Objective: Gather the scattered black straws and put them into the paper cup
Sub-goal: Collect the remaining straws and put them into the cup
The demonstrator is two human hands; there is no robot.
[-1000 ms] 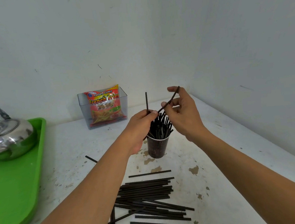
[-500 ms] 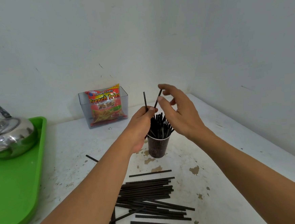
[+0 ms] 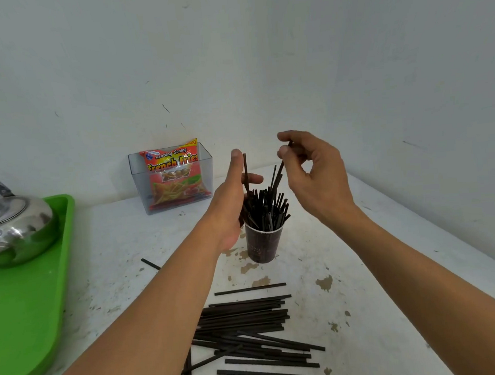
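A dark paper cup [image 3: 263, 243] stands mid-table, packed with several upright black straws [image 3: 267, 208]. My left hand [image 3: 232, 202] hovers just left of the cup and pinches one straw [image 3: 245, 169] held upright. My right hand [image 3: 313, 176] is above and right of the cup, with a straw [image 3: 279, 171] held between thumb and fingers and slanting down into the cup. A heap of loose black straws [image 3: 246, 332] lies on the table in front of the cup. One stray straw [image 3: 151, 264] pokes out from behind my left forearm.
A green tray [image 3: 19, 311] at the left carries a metal kettle [image 3: 9, 223]. A clear plastic box [image 3: 139, 184] with a French fries snack bag [image 3: 174, 175] stands against the back wall. White walls close the corner behind and to the right.
My right hand has tipped its straw from nearly level to steep, and its lower end has gone down among the straws in the cup. The left hand has lifted slightly, fingers extended.
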